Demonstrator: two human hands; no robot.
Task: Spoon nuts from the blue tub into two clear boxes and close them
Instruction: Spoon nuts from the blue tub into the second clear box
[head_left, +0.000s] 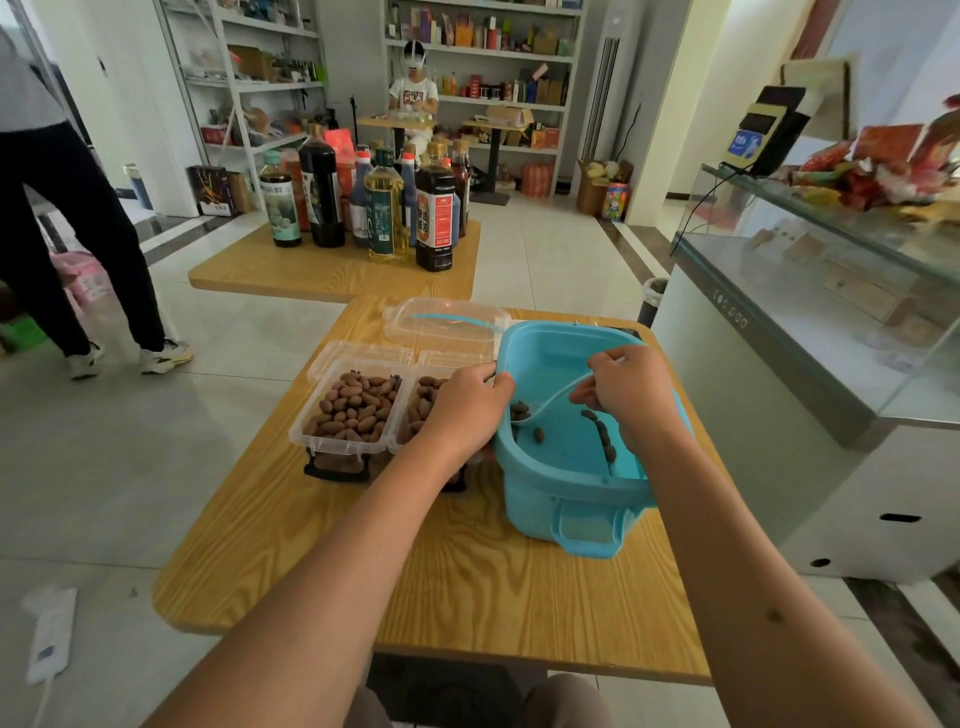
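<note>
The blue tub (571, 467) stands tilted on the wooden table (467, 582), nearly empty, with a few nuts along its right inner edge. My left hand (462, 405) grips the tub's left rim. My right hand (631, 389) holds a clear spoon (545, 408) inside the tub, its bowl carrying a few nuts near the left wall. Two clear boxes sit left of the tub with lids open behind them. The left box (353, 410) is full of brown nuts. The right box (423, 400) also holds nuts and is partly hidden by my left hand.
A clear tub lid (447, 322) lies at the table's far edge. A second table (332, 270) beyond carries several bottles. A glass display counter (810, 332) stands close on the right. A person's legs (78, 234) stand at the left; another person sits far back.
</note>
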